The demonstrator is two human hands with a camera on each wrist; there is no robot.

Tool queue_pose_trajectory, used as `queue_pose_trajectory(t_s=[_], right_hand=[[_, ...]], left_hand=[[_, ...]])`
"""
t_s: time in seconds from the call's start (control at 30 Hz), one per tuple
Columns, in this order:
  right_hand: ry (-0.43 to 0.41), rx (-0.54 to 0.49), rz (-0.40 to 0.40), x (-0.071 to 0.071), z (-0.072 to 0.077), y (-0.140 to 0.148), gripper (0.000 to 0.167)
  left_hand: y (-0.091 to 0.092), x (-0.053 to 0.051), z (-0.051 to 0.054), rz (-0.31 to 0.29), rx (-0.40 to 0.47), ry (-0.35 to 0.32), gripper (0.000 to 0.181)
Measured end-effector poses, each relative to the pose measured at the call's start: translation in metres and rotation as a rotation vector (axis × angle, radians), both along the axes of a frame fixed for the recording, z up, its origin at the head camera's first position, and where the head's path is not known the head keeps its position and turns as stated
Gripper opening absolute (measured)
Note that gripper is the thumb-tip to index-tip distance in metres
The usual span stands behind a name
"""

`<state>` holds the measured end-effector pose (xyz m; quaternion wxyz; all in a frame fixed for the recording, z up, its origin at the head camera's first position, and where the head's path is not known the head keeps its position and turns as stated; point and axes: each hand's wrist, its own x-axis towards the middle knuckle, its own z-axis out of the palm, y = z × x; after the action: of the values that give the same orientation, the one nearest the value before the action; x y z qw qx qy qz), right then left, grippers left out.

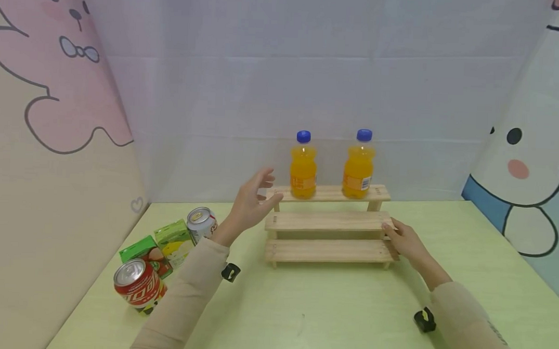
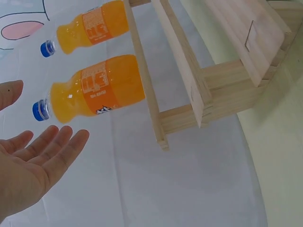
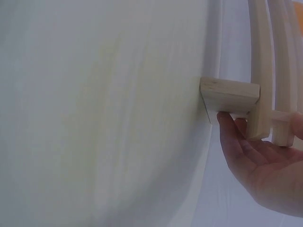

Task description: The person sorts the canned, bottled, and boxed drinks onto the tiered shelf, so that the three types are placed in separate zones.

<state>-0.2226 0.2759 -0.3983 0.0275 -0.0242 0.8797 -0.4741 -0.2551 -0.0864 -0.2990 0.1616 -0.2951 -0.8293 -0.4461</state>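
Beige left sleeve (image 1: 185,295) and beige right sleeve (image 1: 476,323) nearest, a small black fitting (image 1: 230,272) beside the left cuff and a second black fitting (image 1: 425,320) beside the right; both arms reach forward over a pale yellow-green desk (image 1: 325,312). Wooden rack (image 1: 332,251), three steps, stands toward the back of the desk. Right hand (image 1: 405,242) at the rack's right end: grip clamped on the wood, thumb over the end of the middle step (image 1: 324,221), fingers on the opposite side, a fingertip touching the wood. Left hand (image 1: 252,202) raised near the rack's left end: grip apart, thumb well separated from the slightly bent fingers. Two bottles of orange drink, blue-capped, upright on the top step (image 1: 329,193), with a clear gap between them. Left bottle (image 1: 303,173) is the one nearest the left hand, not touching it; right bottle (image 1: 357,170) sits toward the rack's right end, barcode showing on its label. Cluster at the left of the desk, front to back: red can (image 1: 136,285), green box (image 1: 138,249) with a brownish-red picture, lighter green box (image 1: 171,231) with yellow fruit, silver can (image 1: 201,222). White cloth (image 1: 245,100) hangs behind the rack; pink cartoon bear (image 1: 77,93) on the left wall, white cartoon figure (image 1: 533,154) on the right.
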Motion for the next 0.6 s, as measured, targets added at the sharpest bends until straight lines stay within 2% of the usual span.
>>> queue_pose_trajectory(t_s=[0.33, 0.6], right_hand=[[-0.008, -0.005, -0.001, 0.001, 0.001, -0.001, 0.064], [-0.002, 0.000, 0.000, 0.000, 0.001, -0.001, 0.063]], left_hand=[[-0.016, 0.004, -0.018, 0.028, 0.035, -0.023, 0.056], [-0.035, 0.009, -0.030, 0.110, 0.034, -0.062, 0.058]])
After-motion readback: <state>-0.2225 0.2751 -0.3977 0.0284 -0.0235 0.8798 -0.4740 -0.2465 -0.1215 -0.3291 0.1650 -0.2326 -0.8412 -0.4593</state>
